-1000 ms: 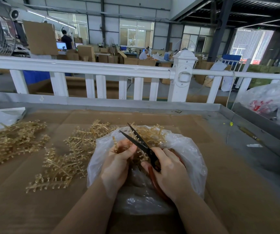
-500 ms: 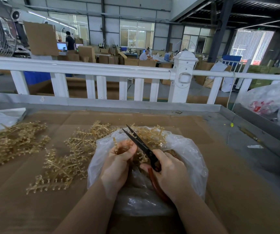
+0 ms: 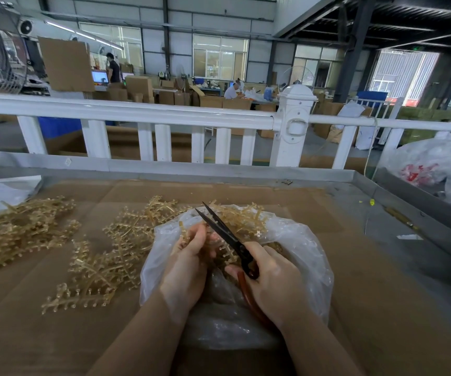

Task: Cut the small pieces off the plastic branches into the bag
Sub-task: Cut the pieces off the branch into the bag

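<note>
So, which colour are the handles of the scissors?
Reddish-brown handles, on black-bladed scissors gripped by the right hand; head view.

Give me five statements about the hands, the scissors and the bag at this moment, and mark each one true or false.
1. The right hand holds the scissors. True.
2. The scissors' blades are slightly apart. True.
3. The left hand lies flat on the cardboard. False: it holds a plastic branch over the bag.
4. The bag is black. False: it is clear plastic.
5. More branches lie to the left of the bag. True.
</note>
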### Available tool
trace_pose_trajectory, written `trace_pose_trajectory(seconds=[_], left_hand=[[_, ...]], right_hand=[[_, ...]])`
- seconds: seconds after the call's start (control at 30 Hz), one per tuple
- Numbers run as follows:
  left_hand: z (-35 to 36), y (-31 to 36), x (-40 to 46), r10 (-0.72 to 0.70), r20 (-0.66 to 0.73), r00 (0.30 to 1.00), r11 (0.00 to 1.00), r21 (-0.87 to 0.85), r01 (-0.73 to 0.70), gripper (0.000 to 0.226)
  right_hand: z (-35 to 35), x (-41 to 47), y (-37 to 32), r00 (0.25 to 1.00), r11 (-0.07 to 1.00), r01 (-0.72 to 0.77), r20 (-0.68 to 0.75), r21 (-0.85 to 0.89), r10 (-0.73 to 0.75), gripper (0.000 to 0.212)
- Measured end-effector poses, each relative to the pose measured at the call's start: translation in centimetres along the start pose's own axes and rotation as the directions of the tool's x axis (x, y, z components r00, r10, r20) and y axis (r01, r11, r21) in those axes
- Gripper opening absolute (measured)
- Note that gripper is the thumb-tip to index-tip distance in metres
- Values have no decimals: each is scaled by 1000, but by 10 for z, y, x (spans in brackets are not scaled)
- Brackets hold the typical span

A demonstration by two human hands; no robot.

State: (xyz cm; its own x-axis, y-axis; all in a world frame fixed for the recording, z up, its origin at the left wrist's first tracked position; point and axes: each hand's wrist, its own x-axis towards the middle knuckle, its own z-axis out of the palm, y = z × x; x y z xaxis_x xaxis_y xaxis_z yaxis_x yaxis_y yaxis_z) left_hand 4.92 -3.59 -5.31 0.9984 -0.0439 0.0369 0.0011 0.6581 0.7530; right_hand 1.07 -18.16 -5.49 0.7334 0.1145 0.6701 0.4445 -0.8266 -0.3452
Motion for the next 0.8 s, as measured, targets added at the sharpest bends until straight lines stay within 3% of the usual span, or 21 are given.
trace_pose_trajectory(seconds=[0.17,0.3,0.73,0.8], left_hand=[[1,3,-3,-1,24,1000,997,-81,2,10],[-1,4,-4,-2,90,996,1000,-12,4,18],[-4,-1,0,11,-54,999,1000,-21,-12,18],[-5,-1,1,19,-83,996,1000,-6,-20,28]], right_hand=[[0,-1,0,1000,1000,-6,-11,1,6,32],[1,-1,-1,1000,1000,-3,-6,-12,3,34],[0,-1,-1,999,1000,-6,47,-20,7,37],[0,-1,-1,999,1000,-4,53,-29,5,36]])
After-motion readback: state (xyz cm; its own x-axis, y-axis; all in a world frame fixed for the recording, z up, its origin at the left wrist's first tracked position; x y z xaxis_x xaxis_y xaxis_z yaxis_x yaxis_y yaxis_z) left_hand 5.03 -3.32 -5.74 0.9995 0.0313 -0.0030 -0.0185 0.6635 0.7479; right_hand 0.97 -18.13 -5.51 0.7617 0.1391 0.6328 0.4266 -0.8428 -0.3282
